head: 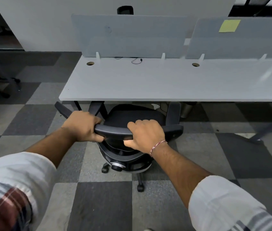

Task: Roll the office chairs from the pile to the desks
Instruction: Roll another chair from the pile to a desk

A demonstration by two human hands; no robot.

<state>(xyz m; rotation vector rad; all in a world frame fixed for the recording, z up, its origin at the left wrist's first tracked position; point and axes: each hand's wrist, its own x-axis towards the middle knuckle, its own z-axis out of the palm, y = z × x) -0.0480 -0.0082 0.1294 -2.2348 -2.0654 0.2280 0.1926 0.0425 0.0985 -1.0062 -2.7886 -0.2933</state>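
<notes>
Checkered carpet [98,205] carries the chair [132,114], seat part-way under the worktop [165,80] at twelve o'clock, left grip [81,125] and right grip [146,134] both curled round its top bar [113,130], lying nine-to-three.

The desk [148,80] hides the front of the office chair [132,116], the desk itself is cut off by the right edge, and the left sleeve [11,189] is motion-blurred.

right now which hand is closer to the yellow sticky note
Right. The right hand grips the chair's top bar below and left of the yellow sticky note; the left hand grips the same bar further left.
</notes>
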